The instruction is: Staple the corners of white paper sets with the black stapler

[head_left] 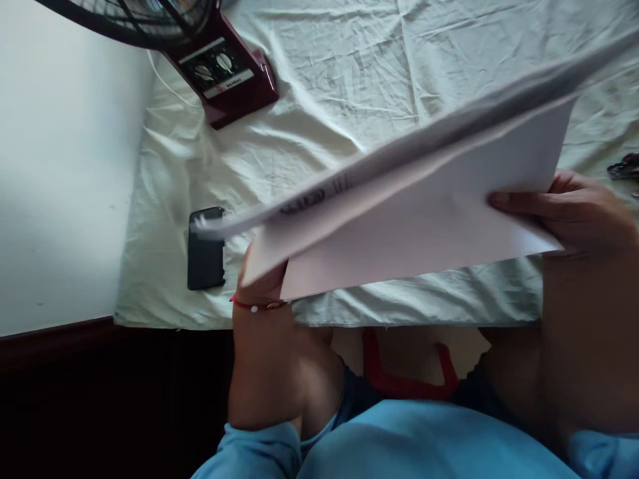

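Note:
A stack of white paper sheets (424, 213) is held up over the front edge of a bed covered by a pale green sheet (319, 100). My left hand (262, 276) grips the stack's lower left corner from underneath; a red thread bracelet circles that wrist. My right hand (574, 209) pinches the right edge, fingers lying across the top sheet. The upper sheets are blurred and fan upward to the right, with dark print showing near the left end.
A black phone (206, 249) lies on the sheet just left of my left hand. A maroon fan base (224, 73) with two dials stands at the back left by a white wall. A dark object (624, 166) sits at the right edge. Red sandal straps (399, 376) show below.

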`<state>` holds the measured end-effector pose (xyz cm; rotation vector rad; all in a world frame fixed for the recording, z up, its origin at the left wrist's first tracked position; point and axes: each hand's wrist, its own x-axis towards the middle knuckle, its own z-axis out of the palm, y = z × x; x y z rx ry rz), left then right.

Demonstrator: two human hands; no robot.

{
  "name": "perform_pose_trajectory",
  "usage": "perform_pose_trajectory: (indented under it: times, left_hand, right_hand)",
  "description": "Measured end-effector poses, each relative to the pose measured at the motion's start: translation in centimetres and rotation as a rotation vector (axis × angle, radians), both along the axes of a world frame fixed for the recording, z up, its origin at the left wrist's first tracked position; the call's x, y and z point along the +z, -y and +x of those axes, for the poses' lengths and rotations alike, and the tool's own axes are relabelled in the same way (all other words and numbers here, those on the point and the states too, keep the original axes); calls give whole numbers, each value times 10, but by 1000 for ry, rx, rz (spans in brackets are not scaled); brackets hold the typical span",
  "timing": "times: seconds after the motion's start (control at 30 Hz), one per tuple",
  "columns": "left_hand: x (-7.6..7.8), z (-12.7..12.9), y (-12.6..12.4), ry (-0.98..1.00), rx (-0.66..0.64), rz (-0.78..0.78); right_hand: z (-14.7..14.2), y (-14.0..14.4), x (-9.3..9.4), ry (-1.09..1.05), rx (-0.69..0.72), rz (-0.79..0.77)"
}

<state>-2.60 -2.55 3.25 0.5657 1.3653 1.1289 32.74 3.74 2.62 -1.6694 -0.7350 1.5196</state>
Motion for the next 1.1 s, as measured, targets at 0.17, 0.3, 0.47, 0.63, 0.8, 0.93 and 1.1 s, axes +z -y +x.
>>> perform_pose_trajectory:
  times: [0.17,0.3,0.47,0.63,0.8,0.93,1.1]
  left_hand:
    - [-3,11,-9,-62,-109,83]
    - [-13,4,-10,-505,-39,172]
    - [7,-24,-1,-913,-432,134]
    - [27,-43,5,-978,-934,40]
    - [17,-49,3,-1104,-1039,-15]
    - [16,-44,1,-1120,-1048,42]
    - [16,-41,-1,-1092,-1017,90]
  right_hand:
    - [2,-5,-6,9,-9,-6]
    - [-2,-7,-5,33,24,-53]
    - [-10,-7,-3,33,37,-100]
    - [-10,-9,-5,66,3,-103]
    - [-10,-9,-3,71,-5,-95]
    - [-9,-8,-6,88,-5,-72]
    - [0,-7,-16,66,15,13]
